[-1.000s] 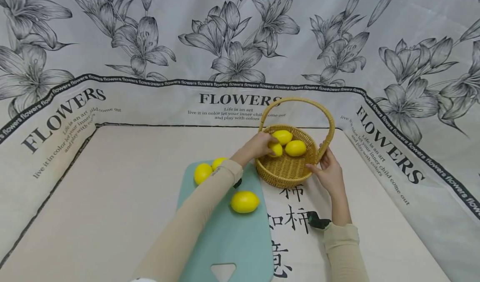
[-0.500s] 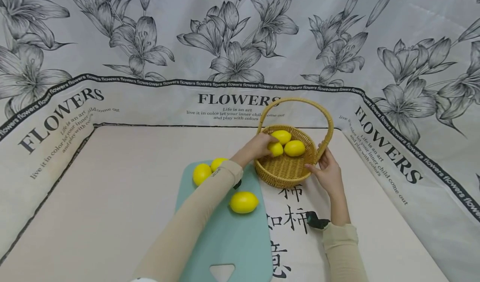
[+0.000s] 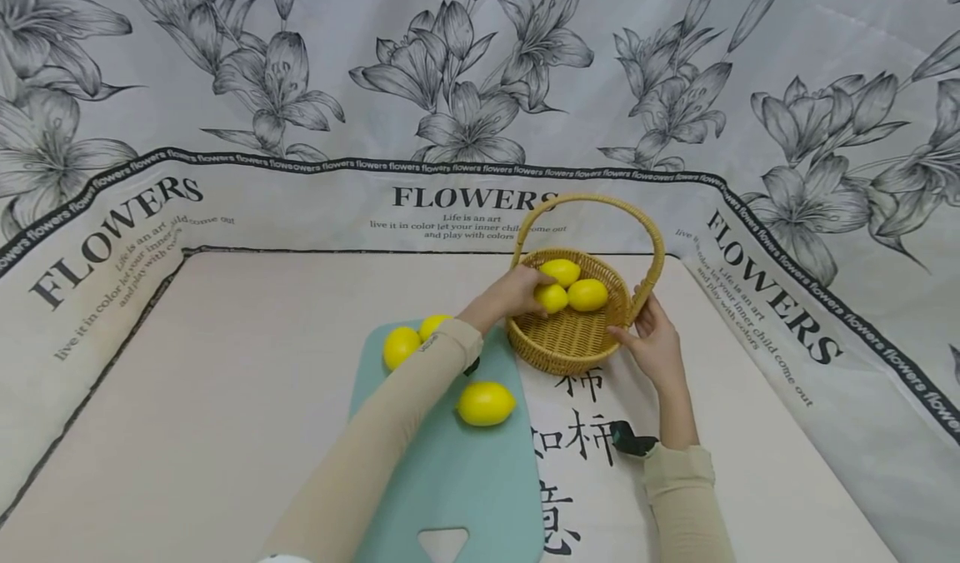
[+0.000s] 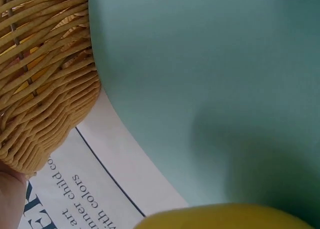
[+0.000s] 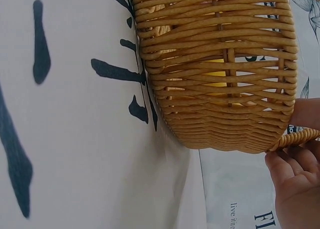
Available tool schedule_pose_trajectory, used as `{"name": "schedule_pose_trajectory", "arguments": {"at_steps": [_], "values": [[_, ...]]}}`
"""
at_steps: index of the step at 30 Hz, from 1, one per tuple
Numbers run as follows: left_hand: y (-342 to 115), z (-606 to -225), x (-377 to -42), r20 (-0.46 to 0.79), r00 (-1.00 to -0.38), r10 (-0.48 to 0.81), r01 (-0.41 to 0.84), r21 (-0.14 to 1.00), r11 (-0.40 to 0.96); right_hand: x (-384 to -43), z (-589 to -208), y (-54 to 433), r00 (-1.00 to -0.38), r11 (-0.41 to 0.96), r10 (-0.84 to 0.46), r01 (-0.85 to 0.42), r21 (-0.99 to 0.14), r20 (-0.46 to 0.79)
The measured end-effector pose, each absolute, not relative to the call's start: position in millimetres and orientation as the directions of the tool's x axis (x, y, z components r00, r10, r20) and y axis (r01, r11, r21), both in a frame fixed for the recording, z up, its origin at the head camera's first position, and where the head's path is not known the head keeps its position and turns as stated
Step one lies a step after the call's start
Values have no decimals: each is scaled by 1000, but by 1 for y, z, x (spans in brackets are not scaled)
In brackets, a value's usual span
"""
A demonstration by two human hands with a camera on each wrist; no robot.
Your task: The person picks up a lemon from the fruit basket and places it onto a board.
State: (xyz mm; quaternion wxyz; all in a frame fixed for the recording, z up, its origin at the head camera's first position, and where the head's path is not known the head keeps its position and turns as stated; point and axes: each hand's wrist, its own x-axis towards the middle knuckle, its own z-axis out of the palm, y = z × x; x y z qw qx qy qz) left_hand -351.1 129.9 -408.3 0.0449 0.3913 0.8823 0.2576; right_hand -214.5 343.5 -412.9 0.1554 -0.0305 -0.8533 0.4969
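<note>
A wicker basket (image 3: 558,353) with a tall arched handle stands at the back right, holding three lemons. My left hand (image 3: 516,291) reaches over the basket's left rim and pinches the nearest-left lemon (image 3: 553,299) inside. Beside that one lie a rear lemon (image 3: 561,272) and a right-hand lemon (image 3: 588,295). At the basket's right side, my right hand (image 3: 657,342) grips the rim by the foot of the handle, thumb inside. The right wrist view shows its fingers (image 5: 295,164) curled under the handle base, against the woven wall (image 5: 215,89).
A pale green cutting board (image 3: 457,471) with a triangular hole lies left of the basket. On it sit a front lemon (image 3: 486,403), a left lemon (image 3: 402,348) and a lemon (image 3: 434,326) partly behind my left sleeve. A floral cloth (image 3: 315,113) rises behind.
Both hands keep their grip on lemon and basket, and the lemons stay put. Everything in the head view has drifted slightly left together.
</note>
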Motion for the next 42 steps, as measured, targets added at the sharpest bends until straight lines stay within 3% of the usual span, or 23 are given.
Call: {"name": "schedule_pose_trajectory", "arguments": {"at_steps": [14, 28, 42], "values": [[120, -404, -348, 138, -688, 712, 673, 487, 556, -216, -411, 340, -951, 509, 178, -130, -851, 252], [115, -386, -326, 162, -614, 772, 715, 527, 459, -212, -411, 343, -952, 535, 180, -116, -837, 247], [101, -373, -297, 226, -536, 814, 782, 496, 377, -213, -411, 343, -953, 533, 187, -107, -839, 240]]}}
